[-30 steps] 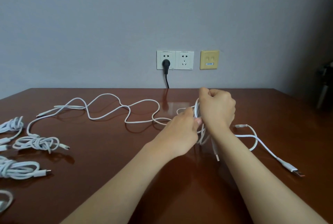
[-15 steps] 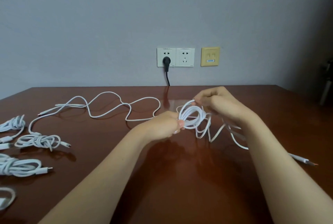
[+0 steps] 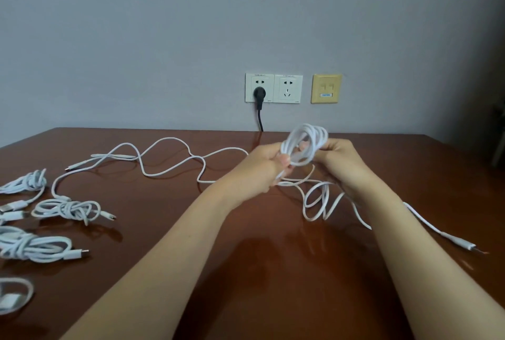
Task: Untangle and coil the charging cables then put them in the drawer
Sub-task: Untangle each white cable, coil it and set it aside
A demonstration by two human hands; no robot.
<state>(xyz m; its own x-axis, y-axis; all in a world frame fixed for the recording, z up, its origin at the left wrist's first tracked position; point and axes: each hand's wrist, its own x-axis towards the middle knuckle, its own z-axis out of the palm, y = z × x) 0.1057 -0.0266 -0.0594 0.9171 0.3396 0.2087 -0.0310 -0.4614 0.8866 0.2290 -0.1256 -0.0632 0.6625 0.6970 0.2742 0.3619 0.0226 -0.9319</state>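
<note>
Toward the far edge of the bench (image 3: 246, 271), the left hand (image 3: 262, 167) and right hand (image 3: 341, 164) hold fingers curled round a white cable coil (image 3: 306, 145).

Just below the double wall socket (image 3: 273, 88), above the brown table (image 3: 246, 271), the left hand (image 3: 262, 167) and the right hand (image 3: 338, 164) hold a white cable (image 3: 306, 145) wound into a small coil, fingers curled round its loops. Its slack trails onto the table down and right of the socket. Left of the socket a loose cable (image 3: 164, 159) snakes; farther left lie coiled bundles (image 3: 65, 208).
</note>
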